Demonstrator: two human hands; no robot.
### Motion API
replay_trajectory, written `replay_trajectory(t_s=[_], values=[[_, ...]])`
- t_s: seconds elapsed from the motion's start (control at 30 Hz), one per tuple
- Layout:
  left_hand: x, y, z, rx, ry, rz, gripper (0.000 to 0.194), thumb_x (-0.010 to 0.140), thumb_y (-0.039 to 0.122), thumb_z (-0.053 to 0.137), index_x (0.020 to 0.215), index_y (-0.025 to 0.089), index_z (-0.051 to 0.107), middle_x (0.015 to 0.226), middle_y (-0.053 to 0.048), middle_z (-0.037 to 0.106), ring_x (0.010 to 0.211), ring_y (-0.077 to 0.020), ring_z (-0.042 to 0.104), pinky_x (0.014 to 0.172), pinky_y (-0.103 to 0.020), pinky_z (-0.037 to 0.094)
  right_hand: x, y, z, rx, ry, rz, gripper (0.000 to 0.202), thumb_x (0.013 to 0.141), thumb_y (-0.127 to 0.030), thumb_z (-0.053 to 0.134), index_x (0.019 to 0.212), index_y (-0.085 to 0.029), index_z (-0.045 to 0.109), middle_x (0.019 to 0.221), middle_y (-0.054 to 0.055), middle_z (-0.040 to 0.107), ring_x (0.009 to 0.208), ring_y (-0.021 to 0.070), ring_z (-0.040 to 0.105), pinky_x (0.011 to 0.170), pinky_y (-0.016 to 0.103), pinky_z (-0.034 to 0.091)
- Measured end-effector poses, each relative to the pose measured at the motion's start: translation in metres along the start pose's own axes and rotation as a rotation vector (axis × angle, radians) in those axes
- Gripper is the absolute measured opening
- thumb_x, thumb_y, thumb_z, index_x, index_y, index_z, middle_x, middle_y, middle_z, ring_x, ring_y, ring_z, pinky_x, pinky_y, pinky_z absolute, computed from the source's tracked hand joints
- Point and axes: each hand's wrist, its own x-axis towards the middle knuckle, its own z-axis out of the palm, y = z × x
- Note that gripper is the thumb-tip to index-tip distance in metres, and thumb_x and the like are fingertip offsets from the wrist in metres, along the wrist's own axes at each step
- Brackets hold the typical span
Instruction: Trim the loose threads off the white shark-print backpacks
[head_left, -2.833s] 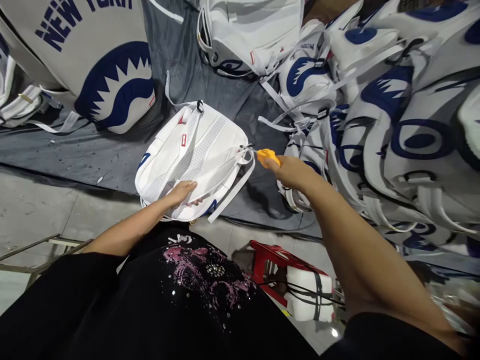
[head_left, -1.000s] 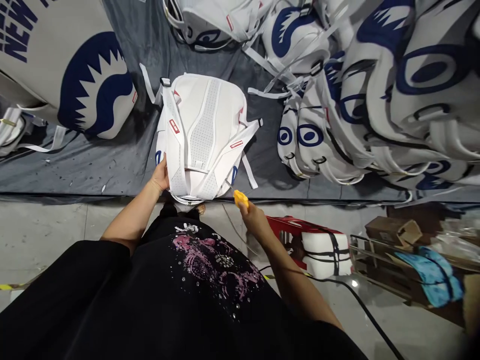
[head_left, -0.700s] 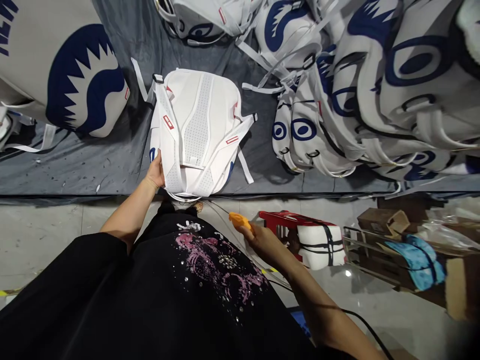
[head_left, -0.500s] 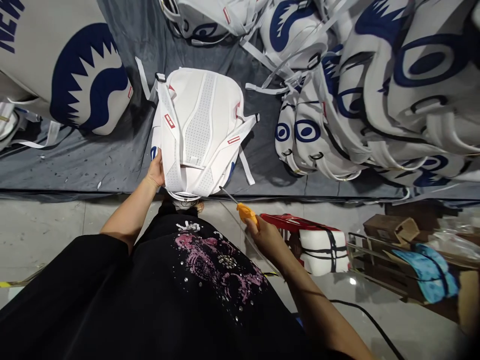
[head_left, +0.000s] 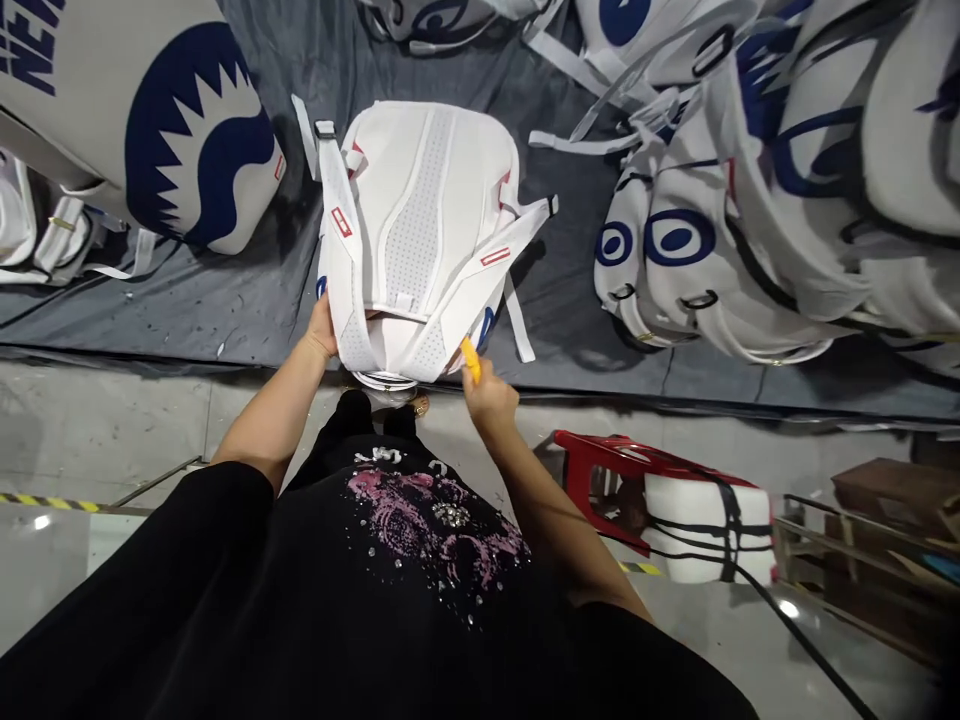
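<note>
- Centrally, a white backpack with a perforated grey-white back panel [head_left: 414, 225] lay at the near edge of the long table draped in dark grey cloth [head_left: 247, 315], its strap side facing up and its lower end in view reaching that edge.
- Two wide white shoulder straps [head_left: 341, 240] spread from this near end, each bearing a red-outlined label and a black buckle at its far end.
- At the backpack's left side, near the same edge, the left hand [head_left: 322, 328] touched the bag; its fingers were partly hidden, so how far they were closed could not be told.
- Curled closed, the right hand [head_left: 489, 398] gripped a slim orange handle [head_left: 471, 360], whose far end met the bag's lower right side; anything beyond it was hidden.
- Toward the table's left end stood a large pale bag with navy lettering and a navy toothed patch [head_left: 244, 205], well apart from the backpack.
- Along the right part of the table crowded several white bags with navy eye patches [head_left: 675, 290], some overlapping.
- Below the near edge, on the grey tiled floor [head_left: 97, 415], a red plastic stool [head_left: 581, 475] stood beside a white block bound with black straps [head_left: 682, 505].
</note>
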Motion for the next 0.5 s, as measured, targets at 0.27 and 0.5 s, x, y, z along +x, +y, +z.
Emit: replay_trajectory(t_s=[0.27, 0.5], values=[[-0.031, 0.009, 0.010, -0.145, -0.349, -0.174, 0.096, 0.079, 0.088, 0.030, 0.128, 0.011, 0.057, 0.123, -0.019, 0.066, 0.135, -0.0371, 0.048, 0.111, -0.057, 0.037, 0.019, -0.009, -0.018, 0.193, -0.042, 0.211, 0.042, 0.103, -0.046, 0.036, 0.124, -0.015, 0.056, 0.100, 0.016, 0.071, 0.092, 0.0249, 0.068, 0.074, 0.029, 0.043], [-0.014, 0.016, -0.007, -0.052, -0.327, -0.171, 0.097, 0.077, 0.090, 0.030, 0.122, 0.009, 0.058, 0.114, -0.021, 0.068, 0.132, -0.0389, 0.050, 0.106, -0.058, 0.041, -0.099, -0.010, 0.007, 0.483, -0.035, 0.235, 0.049, 0.102, -0.044, 0.027, 0.116, -0.012, 0.061, 0.095, 0.016, 0.072, 0.089, 0.0286, 0.069, 0.068, 0.030, 0.044]])
